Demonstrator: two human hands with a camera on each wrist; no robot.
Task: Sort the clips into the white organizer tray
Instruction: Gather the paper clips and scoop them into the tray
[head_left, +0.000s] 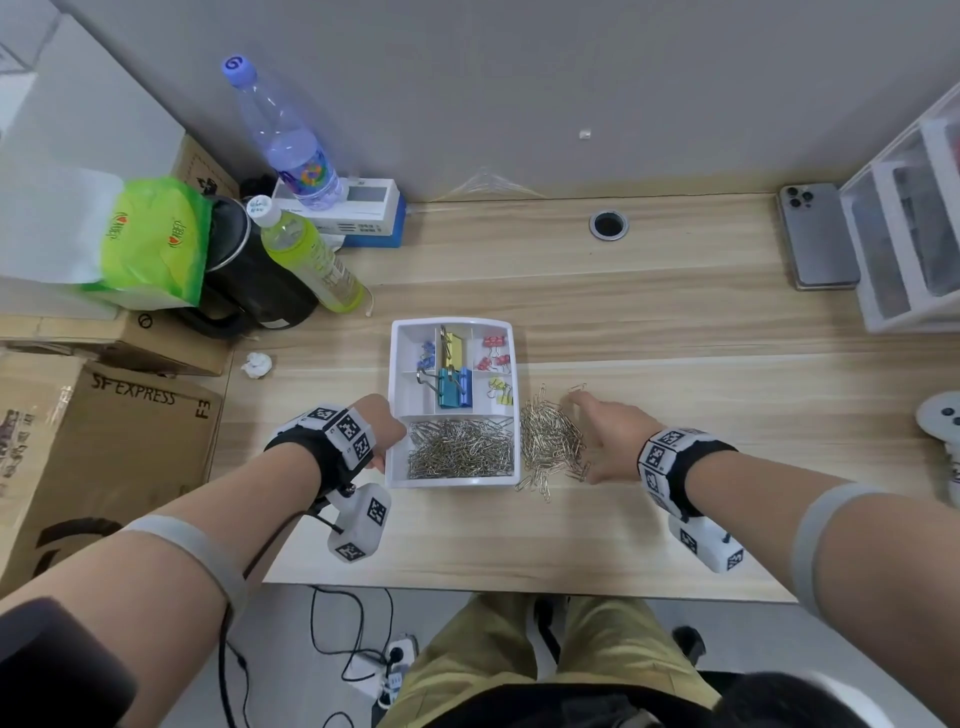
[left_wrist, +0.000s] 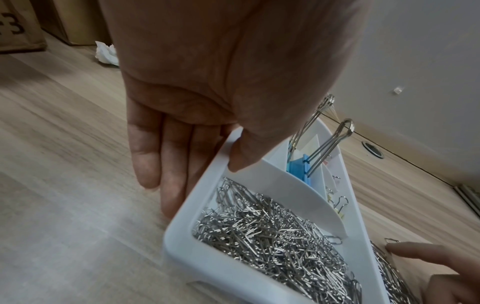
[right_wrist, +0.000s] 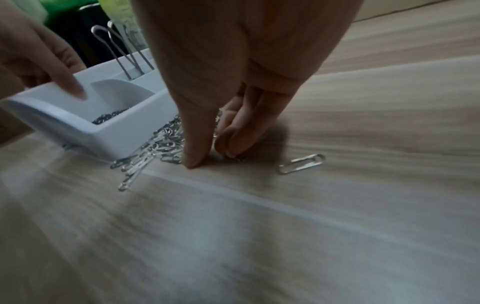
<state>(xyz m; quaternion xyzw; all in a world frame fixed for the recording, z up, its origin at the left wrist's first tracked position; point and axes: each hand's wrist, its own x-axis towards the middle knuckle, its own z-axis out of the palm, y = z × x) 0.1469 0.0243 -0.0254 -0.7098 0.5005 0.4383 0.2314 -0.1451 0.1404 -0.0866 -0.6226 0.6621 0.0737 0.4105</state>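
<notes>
The white organizer tray (head_left: 396, 364) sits mid-table. Its back compartments hold blue, yellow and red binder clips (head_left: 454, 389). The front compartment is full of silver paper clips (head_left: 460, 448). My left hand (head_left: 385, 434) holds the tray's left wall (left_wrist: 207, 170), thumb over the rim and straight fingers (left_wrist: 171, 181) along the outside. A loose pile of paper clips (head_left: 549, 441) lies against the tray's right side. My right hand (head_left: 587, 436) rests beside this pile (right_wrist: 158, 142), with thumb and fingertips (right_wrist: 192, 162) on the table and nothing gripped. One stray paper clip (right_wrist: 302, 164) lies just beyond the fingers.
Cardboard boxes, a black kettle (head_left: 249, 280) and two bottles crowd the left and back left. A crumpled paper ball (head_left: 257, 364) lies left of the tray. At the back right lie a phone (head_left: 818, 236) and a white drawer unit (head_left: 909, 234). A cable hole (head_left: 609, 224) is behind.
</notes>
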